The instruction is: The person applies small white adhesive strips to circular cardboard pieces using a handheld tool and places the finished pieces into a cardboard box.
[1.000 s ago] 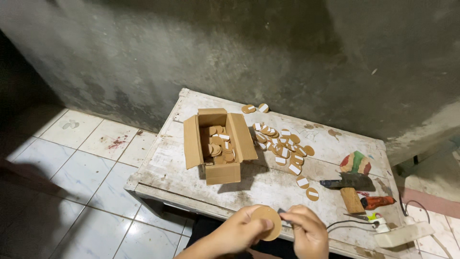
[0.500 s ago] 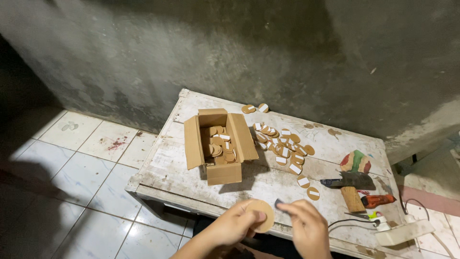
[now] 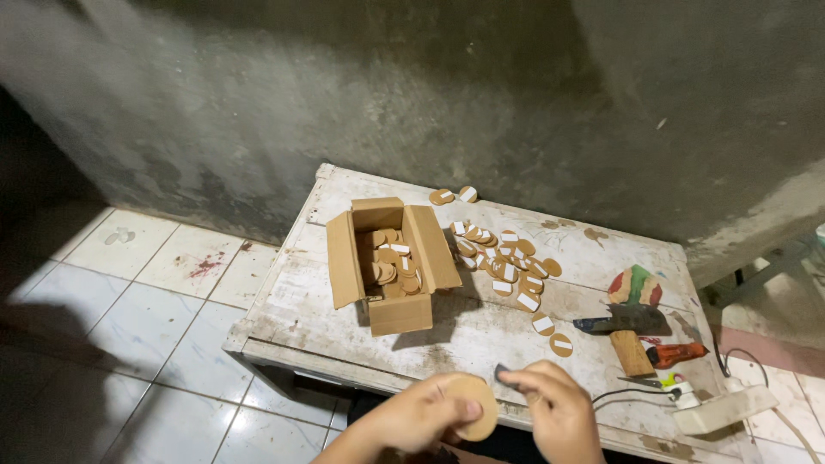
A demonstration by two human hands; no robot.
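- The left hand held a round tan disc at the near edge of the table, thumb across its face and fingers curled behind, clamped on the rim.
- The disc stood nearly upright, its flat face turned toward the camera and slightly toward the right hand; being round, it showed no long axis to speak of.
- The right hand sat just beside it, to the disc's right, fingertips pinched together on a small dark piece; what that piece was, I could not tell.
- So the key relation: the dark piece lay just up and right of the disc's edge, near but apart from it, and the right hand was the nearer one to close that gap.
- Farther back on the table, the open cardboard box held more discs, some with a white strip across them.
- A loose spread of similar discs lay to the right of the box, well apart from both hands.
- At the right end lay a dark hatchet with a wooden handle, a red-handled tool and a white power strip, none of them touched.
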